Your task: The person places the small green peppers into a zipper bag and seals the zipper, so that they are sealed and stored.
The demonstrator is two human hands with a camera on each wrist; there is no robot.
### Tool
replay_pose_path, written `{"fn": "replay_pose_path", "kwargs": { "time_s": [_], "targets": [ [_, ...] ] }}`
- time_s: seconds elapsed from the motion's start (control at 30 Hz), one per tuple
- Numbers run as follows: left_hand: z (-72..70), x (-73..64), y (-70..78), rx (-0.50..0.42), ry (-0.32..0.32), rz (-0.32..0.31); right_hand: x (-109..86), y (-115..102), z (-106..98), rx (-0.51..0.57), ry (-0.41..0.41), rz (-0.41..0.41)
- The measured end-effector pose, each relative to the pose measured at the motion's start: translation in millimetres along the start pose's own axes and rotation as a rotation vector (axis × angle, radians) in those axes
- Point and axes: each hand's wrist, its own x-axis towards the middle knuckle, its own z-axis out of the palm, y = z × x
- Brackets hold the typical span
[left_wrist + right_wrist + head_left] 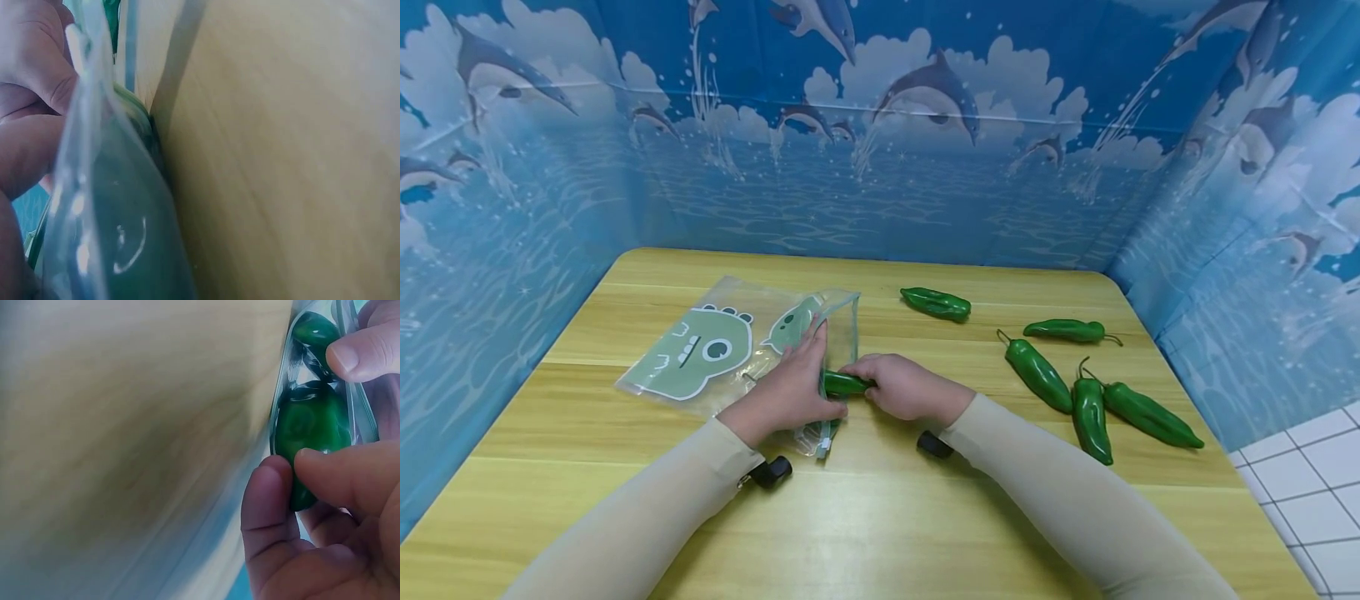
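A clear zip bag (655, 371) printed with green cartoon dinosaurs lies on the table with its mouth toward the right. My left hand (793, 379) grips the bag at its mouth, the thumb at the rim. With thumb and fingers, my right hand (913, 387) pinches the end of a green pepper (844, 383) that is partly inside the mouth. In the right wrist view another green pepper (314, 330) shows inside the bag, beside the left thumb. The bag's plastic (119, 212) fills much of the left wrist view and blurs what is behind it.
Several loose green peppers lie on the wooden table (880, 525): one pepper (936, 304) at the back, the others grouped at the right, among them one (1037, 375) nearest my right arm. A dolphin-print curtain (880, 192) encloses the back and sides.
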Motion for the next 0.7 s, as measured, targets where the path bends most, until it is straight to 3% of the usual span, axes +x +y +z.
{"fn": "replay_pose_path", "kwargs": {
  "time_s": [0.3, 0.7],
  "targets": [
    [-1.6, 0.3, 0.3, -0.02, -0.001, -0.008, 3.9, 0.8, 0.1, 0.039, 0.002, 0.05],
    [-5.4, -1.3, 4.2, -0.046, -0.003, -0.001, 8.6, -5.9, 7.1, 0.049, 0.031, 0.012]
  ]
}}
